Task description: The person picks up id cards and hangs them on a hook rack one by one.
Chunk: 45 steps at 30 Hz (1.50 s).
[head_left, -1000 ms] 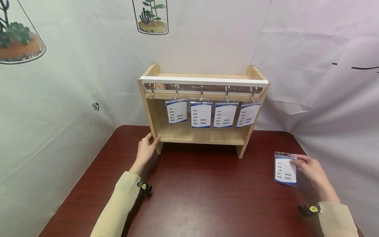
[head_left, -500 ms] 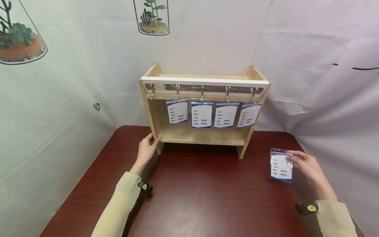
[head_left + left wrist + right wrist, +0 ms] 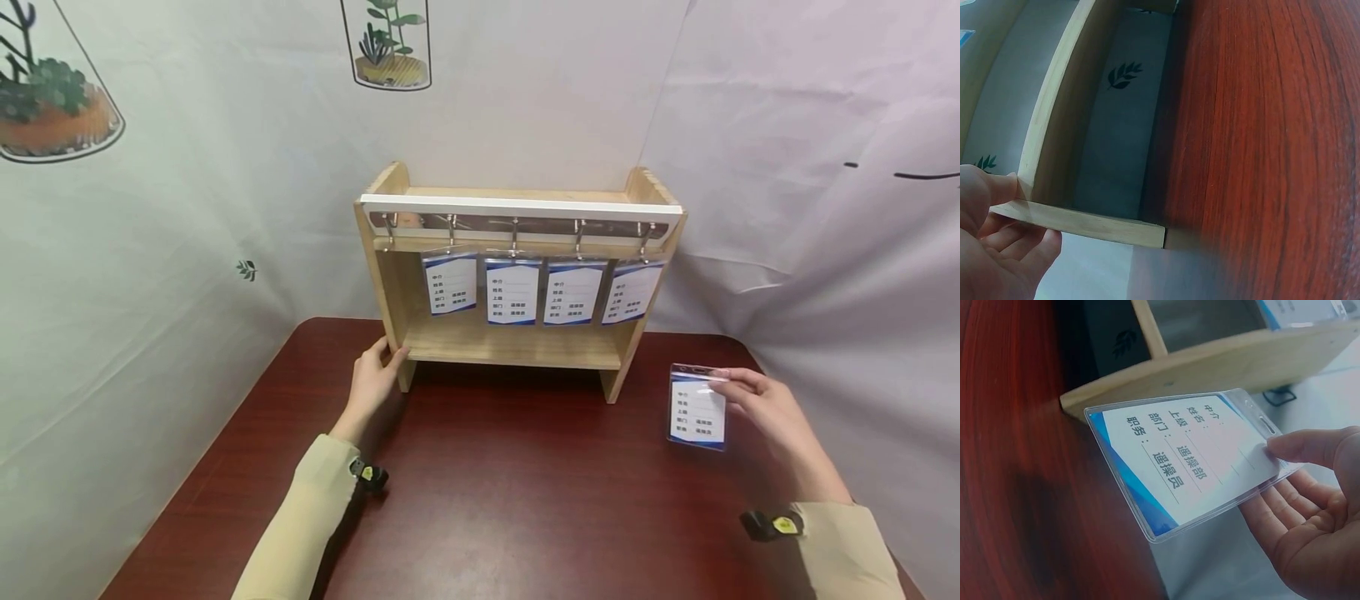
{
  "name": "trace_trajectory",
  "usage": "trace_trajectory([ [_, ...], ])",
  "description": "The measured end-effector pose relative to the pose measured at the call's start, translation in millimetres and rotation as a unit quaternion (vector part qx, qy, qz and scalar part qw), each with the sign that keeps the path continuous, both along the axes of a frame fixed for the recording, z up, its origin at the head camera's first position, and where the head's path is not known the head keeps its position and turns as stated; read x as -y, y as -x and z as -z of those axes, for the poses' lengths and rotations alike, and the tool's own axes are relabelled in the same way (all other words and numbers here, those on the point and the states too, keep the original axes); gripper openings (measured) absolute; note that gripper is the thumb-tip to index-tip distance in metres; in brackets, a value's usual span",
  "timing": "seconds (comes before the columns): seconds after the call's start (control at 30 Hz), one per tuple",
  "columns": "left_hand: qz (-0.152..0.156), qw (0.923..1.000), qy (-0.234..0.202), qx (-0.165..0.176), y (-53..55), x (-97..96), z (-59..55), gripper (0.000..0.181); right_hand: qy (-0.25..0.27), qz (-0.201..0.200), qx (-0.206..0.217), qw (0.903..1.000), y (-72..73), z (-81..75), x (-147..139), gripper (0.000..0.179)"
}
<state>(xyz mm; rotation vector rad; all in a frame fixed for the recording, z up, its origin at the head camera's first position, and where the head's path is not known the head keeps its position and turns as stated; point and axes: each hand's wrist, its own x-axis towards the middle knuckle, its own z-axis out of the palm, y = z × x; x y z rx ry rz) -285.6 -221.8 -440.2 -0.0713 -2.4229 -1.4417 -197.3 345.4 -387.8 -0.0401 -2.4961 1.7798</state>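
Observation:
My right hand [image 3: 765, 412] pinches a clear-sleeved name badge [image 3: 697, 412] by its upper right corner, thumb on the front. The badge [image 3: 1166, 462] has a white card with blue edges and a slot at the top. It is held above the table, right of a small wooden rack [image 3: 510, 354]. My left hand [image 3: 372, 379] grips the rack's left side panel low down, thumb on the front edge and fingers outside in the left wrist view. Several similar badges [image 3: 512, 292] hang below metal hooks [image 3: 514, 233] on the rack's white rail; none hangs from the leftmost hook.
The rack stands at the back of a dark red wooden table [image 3: 517, 492]. Behind it and at both sides hangs a pale cloth backdrop [image 3: 517, 100] printed with plants. The rack has an upper shelf and a lower shelf.
My right hand has moved left and slightly away from me with the badge, closer to the rack. The left hand has kept its grip on the rack, and the rack has not moved.

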Motion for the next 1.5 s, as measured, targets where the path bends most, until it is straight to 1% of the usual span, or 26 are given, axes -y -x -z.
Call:
trace_trajectory([
  [0.17,0.001,1.0000,-0.001,-0.004,0.8,-0.7,-0.2,0.046,0.009,-0.012,-0.013,0.9998,0.0,-6.4,9.4,0.010],
  [0.27,0.005,0.9999,0.008,-0.011,1.5,-0.1,0.0,0.046,0.021,-0.020,-0.030,0.9991,-0.6,-9.7,16.2,0.011],
  [0.33,0.008,0.9998,0.012,-0.015,2.1,0.3,0.2,0.046,0.038,-0.029,-0.040,0.9981,-0.8,-11.6,20.9,0.011],
  [0.47,0.008,0.9998,0.014,-0.016,2.4,0.2,0.8,0.045,0.054,-0.046,-0.051,0.9962,-0.2,-14.7,29.9,0.012],
  [0.7,0.008,0.9998,0.012,-0.017,2.2,-0.5,0.0,0.045,0.016,-0.060,-0.069,0.9957,3.3,-18.5,46.2,0.010],
  [0.77,0.008,0.9997,0.013,-0.017,2.1,-0.7,-0.2,0.045,0.012,-0.063,-0.072,0.9954,3.9,-19.9,51.6,0.011],
  [1.03,0.007,0.9998,0.012,-0.013,1.7,-1.1,1.3,0.046,0.018,-0.084,-0.079,0.9931,6.5,-23.5,75.7,0.016],
  [1.3,0.003,0.9999,0.007,-0.012,-0.4,-0.1,3.4,0.047,0.013,-0.097,-0.077,0.9922,9.0,-28.6,99.3,0.034],
  [1.5,0.003,0.9999,0.007,-0.011,-2.2,0.6,2.3,0.046,0.023,-0.107,-0.076,0.9911,13.4,-33.6,117.1,0.035],
])
